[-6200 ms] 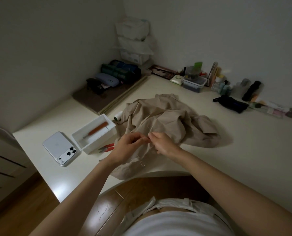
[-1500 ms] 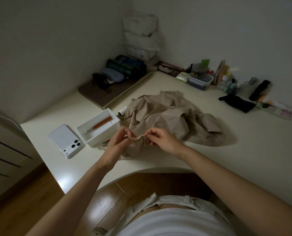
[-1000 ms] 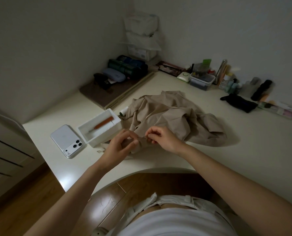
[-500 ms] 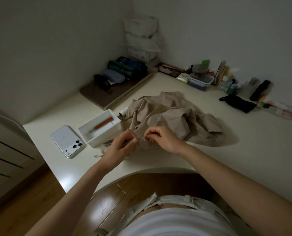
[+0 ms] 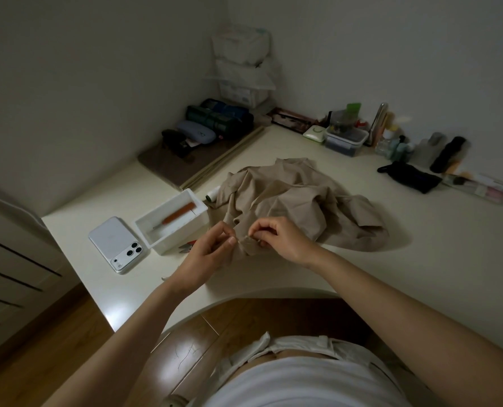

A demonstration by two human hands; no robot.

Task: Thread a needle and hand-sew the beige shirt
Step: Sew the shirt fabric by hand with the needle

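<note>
— Hands?
— Left hand (image 5: 212, 251): thumb and forefinger pinching a raised fold of beige shirt (image 5: 297, 201). Right hand (image 5: 279, 239): fingers curled, pinching the same fold. Needle: too small to tell.
— Room around?
— Shirt heaped mid-table (image 5: 420, 259), near the curved near edge. White box (image 5: 185, 233) just left, phone (image 5: 116, 243) beyond. Bare top to the right.

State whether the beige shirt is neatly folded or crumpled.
Crumpled. The beige shirt lies in a loose, wrinkled heap on the table, its near edge pinched between the left hand and right hand.
</note>
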